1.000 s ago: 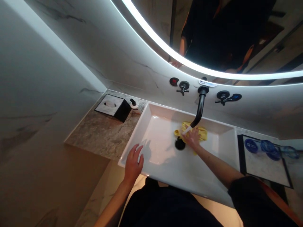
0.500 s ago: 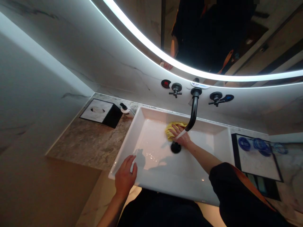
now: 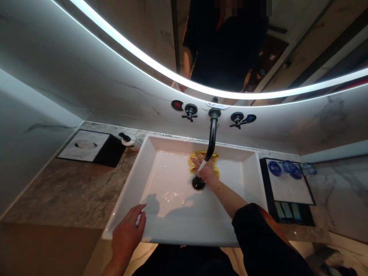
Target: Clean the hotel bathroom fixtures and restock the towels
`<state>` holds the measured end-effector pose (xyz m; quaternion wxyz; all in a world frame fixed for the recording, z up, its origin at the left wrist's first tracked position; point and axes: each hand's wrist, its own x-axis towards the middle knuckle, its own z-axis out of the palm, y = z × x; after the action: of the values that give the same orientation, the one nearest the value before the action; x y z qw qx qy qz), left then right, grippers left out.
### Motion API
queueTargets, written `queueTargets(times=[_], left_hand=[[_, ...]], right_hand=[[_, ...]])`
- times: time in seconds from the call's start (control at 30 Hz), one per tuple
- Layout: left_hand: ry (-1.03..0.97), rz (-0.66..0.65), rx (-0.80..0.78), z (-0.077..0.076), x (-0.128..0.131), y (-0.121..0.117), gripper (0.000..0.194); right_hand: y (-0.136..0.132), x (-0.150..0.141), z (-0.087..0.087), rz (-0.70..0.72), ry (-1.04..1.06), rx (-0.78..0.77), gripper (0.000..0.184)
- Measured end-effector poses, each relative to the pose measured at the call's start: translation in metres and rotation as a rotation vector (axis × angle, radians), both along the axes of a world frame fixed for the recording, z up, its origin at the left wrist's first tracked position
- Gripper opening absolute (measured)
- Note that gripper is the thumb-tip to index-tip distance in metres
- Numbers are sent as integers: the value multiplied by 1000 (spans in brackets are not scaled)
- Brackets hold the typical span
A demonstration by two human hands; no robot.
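Note:
A yellow cloth [image 3: 215, 158] lies crumpled on the floor of a white rectangular sink [image 3: 169, 191]. My right hand [image 3: 206, 171] presses down on it with the fingers over the cloth. Water runs from the black spout [image 3: 213, 134] onto that hand. Just in front of the hand is the round black drain [image 3: 198, 183]. My left hand [image 3: 128, 230] hovers around the sink's front left corner, fingers stretched and thumb apart, holding nothing; whether it touches the rim I cannot tell.
Black cross handles [image 3: 190, 112] flank the spout beneath a lit mirror [image 3: 224, 50]. On the left counter stand a tissue box [image 3: 83, 145] and a pump bottle [image 3: 128, 142]. A tray [image 3: 290, 184] with blue round items and small packets sits to the right.
The camera view has swung right, so the sink appears further left. Across the sink floor, the cloth has shifted slightly right and shows on the right side of my hand. Water keeps running.

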<state>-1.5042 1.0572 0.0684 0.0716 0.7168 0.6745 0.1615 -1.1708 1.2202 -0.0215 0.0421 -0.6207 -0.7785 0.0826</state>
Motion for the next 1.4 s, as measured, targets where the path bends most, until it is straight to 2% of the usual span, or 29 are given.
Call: queueTargets(times=[0.13,0.2,0.27,0.3,0.37,0.5,0.6,0.67,0.77,0.83,0.93,1.03,1.13,1.2,1.27,1.33,1.4], left_hand=[[-21,-15,45,-3,-1,1,32],[-38,-54,88,-5,-2,1,31],[-43,-85,122,-7,-3,0,31],[-40,-98,144,-7,-4,0,30],[-29,-125,190,-6,-3,-1,30],[-14,-135,247,-4,-1,-3,31],[-45,-128,244,-5,-2,-5,30],[-78,-134,238,-7,-4,-6,27],[-96,-175,206,-9,-6,-8,25],[-87,-173,178,-9,-6,-9,26],[-89,-117,144,-6,-2,-10,28],[-116,-70,46,-2,1,-10,31],[-128,-72,-113,2,3,-5,35],[-124,-224,-267,6,8,0,35],[-147,-494,-458,12,19,6,33],[-219,-775,-638,17,35,12,33],[-310,-957,-768,19,52,17,38]], right_hand=[[-30,83,4,-323,-64,24,47],[-42,106,6,-535,-57,103,48],[-42,106,6,-760,-21,186,54],[-39,96,6,-836,5,203,60],[-26,57,3,-850,62,163,70],[1,-68,-1,-572,68,-47,77],[17,-152,-2,-397,32,-115,74],[25,-188,0,-237,65,-116,69],[25,-212,3,-55,122,-122,61],[9,-216,6,-1,140,-143,61],[-37,-211,9,138,166,-183,63],[-78,-195,13,417,194,-196,59],[-86,-167,17,718,190,-204,53],[-73,-146,17,808,173,-207,52],[-52,-121,17,838,153,-222,54],[-31,-93,17,843,125,-249,56],[-15,-58,17,794,96,-255,57]])
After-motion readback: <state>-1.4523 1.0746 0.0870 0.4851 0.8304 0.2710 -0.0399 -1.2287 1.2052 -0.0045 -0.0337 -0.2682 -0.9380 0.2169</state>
